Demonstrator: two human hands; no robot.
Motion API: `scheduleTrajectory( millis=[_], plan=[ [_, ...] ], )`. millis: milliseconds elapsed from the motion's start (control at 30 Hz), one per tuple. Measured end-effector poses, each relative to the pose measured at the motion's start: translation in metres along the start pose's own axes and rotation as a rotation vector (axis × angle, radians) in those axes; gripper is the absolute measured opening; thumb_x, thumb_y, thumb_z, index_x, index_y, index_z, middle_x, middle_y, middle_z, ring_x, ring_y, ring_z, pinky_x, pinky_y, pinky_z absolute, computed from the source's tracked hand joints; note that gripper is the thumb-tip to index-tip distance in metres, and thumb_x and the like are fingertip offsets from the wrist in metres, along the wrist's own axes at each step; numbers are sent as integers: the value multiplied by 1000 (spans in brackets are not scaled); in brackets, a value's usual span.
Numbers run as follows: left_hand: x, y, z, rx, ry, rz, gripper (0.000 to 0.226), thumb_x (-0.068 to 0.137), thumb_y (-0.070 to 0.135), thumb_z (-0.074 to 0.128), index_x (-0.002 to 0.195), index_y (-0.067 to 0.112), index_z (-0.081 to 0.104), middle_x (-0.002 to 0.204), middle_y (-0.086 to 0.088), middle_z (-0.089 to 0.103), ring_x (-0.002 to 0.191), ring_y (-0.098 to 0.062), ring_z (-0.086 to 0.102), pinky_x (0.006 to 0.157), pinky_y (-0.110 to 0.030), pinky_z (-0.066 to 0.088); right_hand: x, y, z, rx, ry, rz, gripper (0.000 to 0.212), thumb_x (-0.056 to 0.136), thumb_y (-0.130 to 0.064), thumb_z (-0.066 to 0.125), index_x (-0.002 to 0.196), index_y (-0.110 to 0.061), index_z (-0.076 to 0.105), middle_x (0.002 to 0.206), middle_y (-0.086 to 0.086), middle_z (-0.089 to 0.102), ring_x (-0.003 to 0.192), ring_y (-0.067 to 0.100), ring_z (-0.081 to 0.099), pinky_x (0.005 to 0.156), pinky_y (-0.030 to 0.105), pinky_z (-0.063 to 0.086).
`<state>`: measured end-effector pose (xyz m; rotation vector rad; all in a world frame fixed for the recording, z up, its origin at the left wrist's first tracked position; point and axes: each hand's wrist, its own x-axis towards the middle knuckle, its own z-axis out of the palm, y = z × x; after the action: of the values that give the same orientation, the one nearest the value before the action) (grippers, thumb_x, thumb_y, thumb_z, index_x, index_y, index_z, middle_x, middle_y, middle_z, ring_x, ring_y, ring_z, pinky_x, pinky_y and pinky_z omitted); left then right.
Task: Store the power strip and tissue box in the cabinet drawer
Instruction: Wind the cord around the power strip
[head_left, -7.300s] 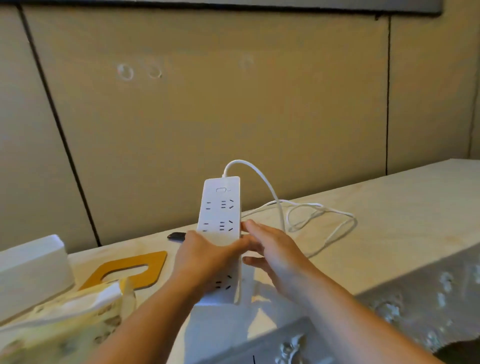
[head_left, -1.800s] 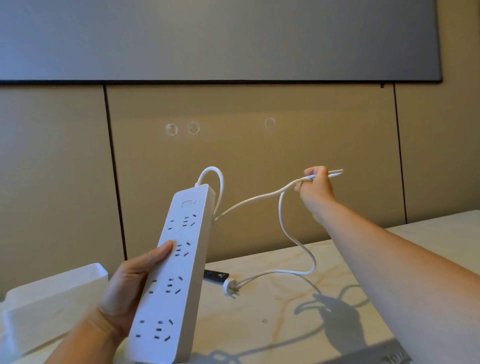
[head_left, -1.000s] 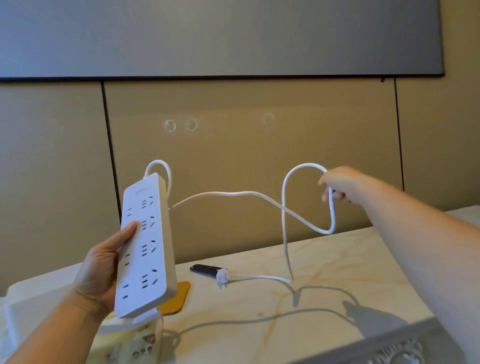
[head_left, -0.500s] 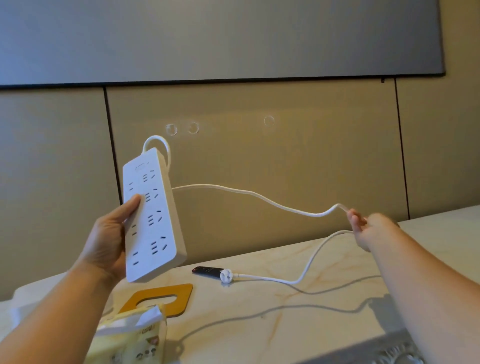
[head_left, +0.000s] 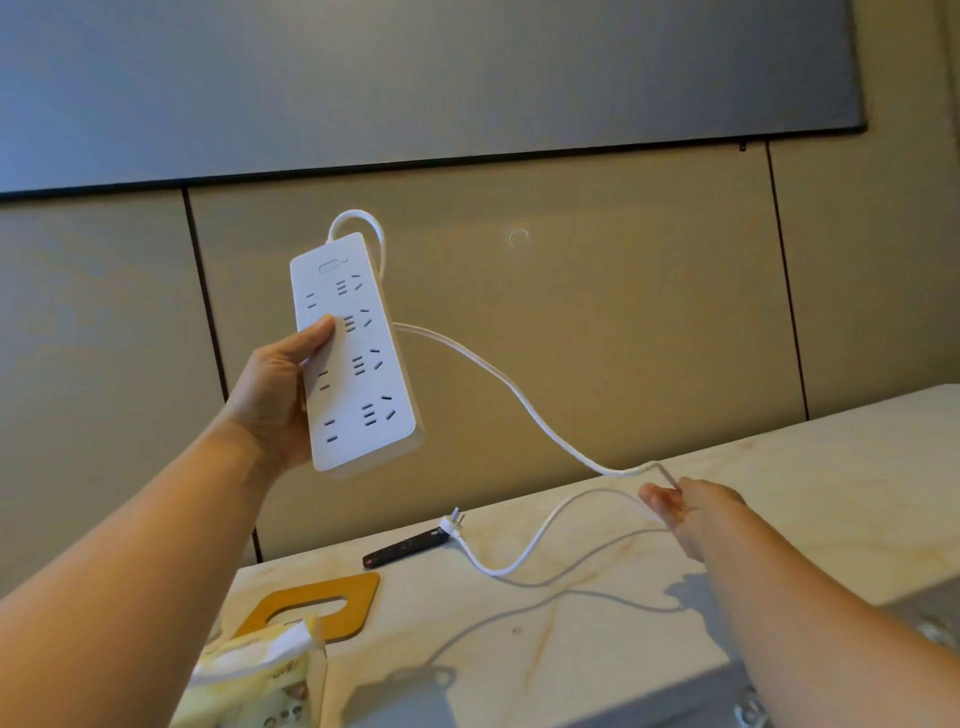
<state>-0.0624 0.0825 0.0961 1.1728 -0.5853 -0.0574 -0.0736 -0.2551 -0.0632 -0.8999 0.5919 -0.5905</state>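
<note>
With the left hand (head_left: 275, 395) gripping the power strip (head_left: 358, 358) upright well above the surface (head_left: 831, 457), the right hand (head_left: 685, 512) has dropped to just above that surface, pinching the cord (head_left: 519, 395) so the plug (head_left: 453, 522) tips up, which suggests coiling is unfinished, while the tissue box (head_left: 260, 680) sits on the surface, unstowed.

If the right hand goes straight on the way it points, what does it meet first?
Likely the wall, over the table; the right hand pinches the cable, which may cross that line. Depth is unclear.
</note>
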Motion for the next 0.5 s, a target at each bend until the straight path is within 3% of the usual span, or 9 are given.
scheduleTrajectory(
  millis=[100,133,200,300,367,400,467,500],
  plan=[
    [3,4,14,14,-21,-4,23,95,32,47,97,19,66,75,0,74,60,-18,72,52,-31,58,4,3,1,-242,116,5,29,96,-11,47,74,6,56,44,15,58,31,22,54,30,19,43],
    [4,3,19,18,-31,-12,23,95,32,47,97,19,66,76,0,74,61,-18,72,53,-31,59,5,1,2,-426,160,-35,29,92,-14,50,69,3,56,48,14,58,34,23,53,37,23,47],
    [8,1,25,28,-37,-17,23,95,31,47,97,19,66,76,0,74,62,-18,72,54,-32,59,-3,-4,4,-770,237,-153,20,85,-18,52,76,-1,60,73,17,64,63,31,62,62,32,50],
    [10,1,35,30,-77,-24,22,95,30,47,99,19,66,75,0,74,61,-18,71,55,-32,59,-18,-16,12,-954,264,-338,23,89,-24,50,96,-8,65,104,16,66,97,35,63,73,32,42],
    [11,0,38,22,-95,-22,22,95,30,47,98,19,66,75,0,74,61,-18,71,55,-32,59,-22,-24,22,-1014,148,-454,29,90,-25,48,100,-7,68,109,15,67,100,34,62,73,30,41],
    [11,1,40,27,-104,-23,22,95,30,47,98,19,66,75,0,74,61,-18,71,55,-32,59,-27,-25,30,-1011,24,-510,28,89,-22,46,89,-7,69,100,16,68,92,34,62,71,29,42],
    [12,1,42,28,-107,-20,23,95,30,47,97,19,66,75,-1,74,61,-18,71,56,-32,59,-38,-22,45,-905,-252,-591,28,88,-12,43,61,-12,51,71,9,55,67,26,46,60,29,36],
    [11,2,44,25,-115,-20,23,95,31,47,96,18,66,75,-1,74,61,-18,71,56,-32,60,-43,-20,53,-864,-352,-583,31,89,-9,42,59,-15,40,66,5,43,63,22,35,55,29,30]
  ],
)
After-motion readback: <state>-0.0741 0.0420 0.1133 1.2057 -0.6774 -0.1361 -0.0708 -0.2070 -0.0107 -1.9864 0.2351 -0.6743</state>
